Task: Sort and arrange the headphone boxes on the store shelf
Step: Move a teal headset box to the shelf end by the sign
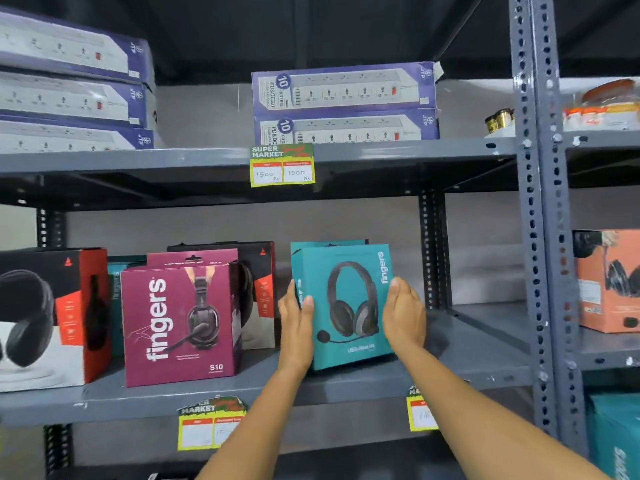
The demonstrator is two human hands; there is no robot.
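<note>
A: Where's the teal headset box [346, 306] sitting?

B: On the middle shelf [485, 341], right of centre, front face toward us and turned slightly off square. Another teal box [329, 244] stands close behind it; only its top edge shows. The magenta S10 headset box [180, 320] stands apart to the left, with a black-and-red box [258, 292] behind that one.

A: And the hands?

B: One on each side wall. The left hand [296, 323] lies along the left edge, thumb over the front corner, the other fingers [289, 292] wrapped around the side. The right hand [403, 313] is flat against the right wall, fingers together and straight. So the box is pressed between two palms rather than pinched.

A: How do you reckon it'll handle?

B: Thin printed carton, probably light for its bulk, since a headset doesn't weigh much. The walls look stiff enough but would likely dent if squeezed hard. The print looks smooth, so a flat-palm hold could slip.

A: Best place to grip?

B: Low on the side walls near the corners, where the card should be strongest. To square it up I'd slide it on its base rather than lift it.
</note>
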